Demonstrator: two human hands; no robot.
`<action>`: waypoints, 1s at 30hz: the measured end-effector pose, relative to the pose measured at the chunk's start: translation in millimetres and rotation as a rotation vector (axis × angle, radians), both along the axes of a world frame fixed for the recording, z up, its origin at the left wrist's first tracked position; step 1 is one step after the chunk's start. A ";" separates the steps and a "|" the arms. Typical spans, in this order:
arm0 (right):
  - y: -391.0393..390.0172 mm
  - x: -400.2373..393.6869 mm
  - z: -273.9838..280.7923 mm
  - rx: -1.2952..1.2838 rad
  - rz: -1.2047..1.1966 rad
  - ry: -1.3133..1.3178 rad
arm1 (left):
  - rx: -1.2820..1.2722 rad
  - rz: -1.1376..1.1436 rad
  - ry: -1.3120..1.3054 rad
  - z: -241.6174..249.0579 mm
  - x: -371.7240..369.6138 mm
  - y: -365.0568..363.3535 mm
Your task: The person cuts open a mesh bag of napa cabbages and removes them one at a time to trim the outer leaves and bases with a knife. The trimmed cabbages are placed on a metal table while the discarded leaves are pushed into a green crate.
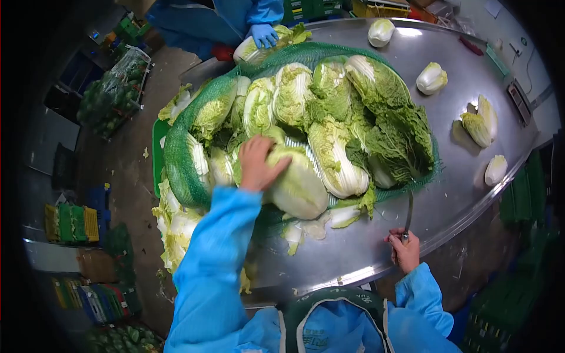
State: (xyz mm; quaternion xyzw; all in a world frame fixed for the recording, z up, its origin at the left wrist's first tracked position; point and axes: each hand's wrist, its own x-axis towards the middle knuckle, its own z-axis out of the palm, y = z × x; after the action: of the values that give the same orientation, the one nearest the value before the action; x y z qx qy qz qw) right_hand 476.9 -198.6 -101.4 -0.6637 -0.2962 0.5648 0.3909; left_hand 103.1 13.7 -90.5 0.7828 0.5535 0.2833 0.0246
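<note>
My left hand lies with its fingers spread on a pale Chinese cabbage at the near edge of a green mesh bag. Several more cabbages with pale ribs and crinkled leaves fill the open bag. At the lower right, my right hand is closed round the handle of a knife, its blade pointing away from me. Loose trimmed leaves lie on the metal table in front of the bag.
A co-worker's blue-gloved hand rests on a cabbage at the far side. Small trimmed cabbages sit on the right of the table. Discarded leaves pile up at the left, by a green crate.
</note>
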 end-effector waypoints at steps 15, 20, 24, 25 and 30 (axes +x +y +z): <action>26.8 -91.8 -15.6 0.162 0.844 -0.329 | -0.468 0.439 -0.352 -20.1 -4.4 -260.8; 42.1 -94.2 -17.6 0.191 0.782 -0.292 | -0.499 0.398 -0.359 -40.6 -25.9 -291.4; 39.4 -90.6 -19.9 0.130 0.938 -0.271 | -0.588 0.333 -0.237 -22.2 -45.9 -329.7; 31.7 -92.9 -31.2 0.144 0.960 -0.252 | -0.673 0.335 -0.253 -6.3 -48.3 -329.1; 29.3 -121.1 -36.9 0.167 1.031 -0.271 | -0.671 0.447 -0.449 1.9 -14.4 -278.7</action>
State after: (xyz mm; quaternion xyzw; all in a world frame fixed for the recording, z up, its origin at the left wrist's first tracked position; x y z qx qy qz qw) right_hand 355.7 -169.3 -138.3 -0.4657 -0.6754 0.5672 0.0728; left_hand 88.8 -265.0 -88.6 0.5124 0.7507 0.2494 0.3342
